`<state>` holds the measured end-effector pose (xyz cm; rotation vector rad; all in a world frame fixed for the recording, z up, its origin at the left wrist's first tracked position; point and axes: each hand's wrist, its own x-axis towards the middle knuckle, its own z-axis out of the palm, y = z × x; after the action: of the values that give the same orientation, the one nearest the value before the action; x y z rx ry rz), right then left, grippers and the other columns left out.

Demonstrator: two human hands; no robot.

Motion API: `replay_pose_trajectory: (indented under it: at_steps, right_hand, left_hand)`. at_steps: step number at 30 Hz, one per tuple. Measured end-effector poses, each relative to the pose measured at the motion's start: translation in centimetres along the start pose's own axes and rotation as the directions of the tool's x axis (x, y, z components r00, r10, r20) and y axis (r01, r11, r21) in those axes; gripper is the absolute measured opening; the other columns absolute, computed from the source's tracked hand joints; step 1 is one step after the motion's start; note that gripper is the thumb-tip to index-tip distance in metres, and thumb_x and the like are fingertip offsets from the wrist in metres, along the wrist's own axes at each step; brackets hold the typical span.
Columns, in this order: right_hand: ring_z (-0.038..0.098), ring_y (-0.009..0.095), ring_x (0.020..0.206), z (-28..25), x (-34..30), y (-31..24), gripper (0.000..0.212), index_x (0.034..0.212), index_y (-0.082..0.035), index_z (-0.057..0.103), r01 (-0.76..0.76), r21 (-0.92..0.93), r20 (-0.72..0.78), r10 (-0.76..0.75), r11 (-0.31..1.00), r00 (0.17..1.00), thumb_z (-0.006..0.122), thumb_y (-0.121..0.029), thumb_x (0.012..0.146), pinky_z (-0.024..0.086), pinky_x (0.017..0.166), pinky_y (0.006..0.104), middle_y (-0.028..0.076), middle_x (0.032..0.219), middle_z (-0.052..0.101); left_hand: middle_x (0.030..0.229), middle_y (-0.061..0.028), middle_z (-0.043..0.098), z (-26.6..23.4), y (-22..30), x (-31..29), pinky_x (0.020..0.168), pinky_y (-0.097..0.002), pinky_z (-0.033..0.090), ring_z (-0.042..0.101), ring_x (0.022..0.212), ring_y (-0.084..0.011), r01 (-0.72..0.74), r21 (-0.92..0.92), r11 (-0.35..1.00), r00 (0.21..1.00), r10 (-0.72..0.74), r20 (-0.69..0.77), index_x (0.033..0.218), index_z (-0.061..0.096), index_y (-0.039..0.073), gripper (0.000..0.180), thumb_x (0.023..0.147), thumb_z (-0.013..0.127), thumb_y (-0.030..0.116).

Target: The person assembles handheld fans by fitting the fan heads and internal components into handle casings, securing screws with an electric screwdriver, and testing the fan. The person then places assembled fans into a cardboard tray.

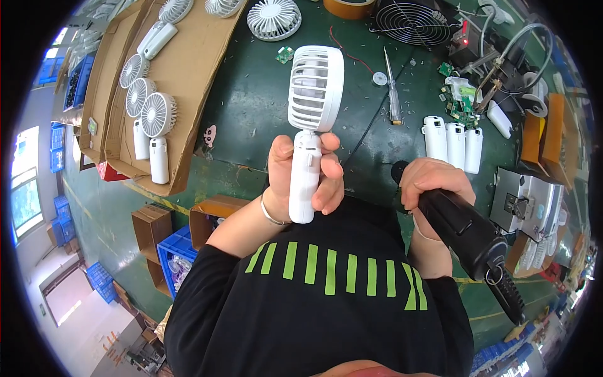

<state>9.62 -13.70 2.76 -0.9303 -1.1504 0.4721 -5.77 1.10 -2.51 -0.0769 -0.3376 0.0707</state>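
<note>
My left hand [319,176] is wrapped round the white handle of a handheld fan [316,88], held upright over the near edge of the bench with its slatted head at the top. In my right hand [434,179] is a black electric screwdriver [461,223], gripped near its front end. A hanging ring and a coiled cord show at its rear end. The screwdriver's tip is hard to make out beside my fingers, and it stays apart from the fan. Just beyond my right hand several white fan handles [455,143] lie side by side.
A cardboard tray [182,63] of fans stands at the left. On the green bench [242,107] lie a hand screwdriver [392,91], a round fan head [274,19] and green circuit boards [461,113]. A soldering stand [496,69] and a metal fixture [524,204] are at the right.
</note>
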Motion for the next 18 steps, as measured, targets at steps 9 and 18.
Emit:
replay_pose_trajectory:
  at_steps: [9, 18]
  right_hand:
    - [0.053, 0.018, 0.046, 0.07, 0.00, -0.04, 0.017, 0.095, -0.002, 0.056, 0.001, 0.015, -0.007, -0.001, 1.000, 1.000, 0.058, -0.019, 0.091, 0.040, 0.047, 0.0300, 0.006, 0.056, 0.055]
    - [0.052, 0.018, 0.045, 0.13, 0.05, -0.32, 0.023, 0.094, -0.002, 0.055, -0.018, -0.018, -0.049, 0.017, 1.000, 0.999, 0.056, -0.026, 0.092, 0.040, 0.047, 0.0301, 0.006, 0.055, 0.054]
  left_hand:
    - [0.104, -0.0172, 0.071, 0.17, 0.15, 0.28, 0.064, -0.0423, 0.057, 0.072, 0.066, -0.0318, 0.077, -0.005, 0.997, 0.986, -0.076, 0.149, 0.126, 0.055, 0.009, 0.048, 0.086, 0.046, 0.035]
    - [0.098, -0.0275, 0.068, 0.07, -0.31, 0.26, 0.058, -0.0449, 0.055, 0.067, 0.057, -0.0351, -0.010, -0.110, 0.994, 0.995, 0.020, 0.094, 0.122, 0.054, -0.002, 0.060, 0.076, 0.050, 0.036]
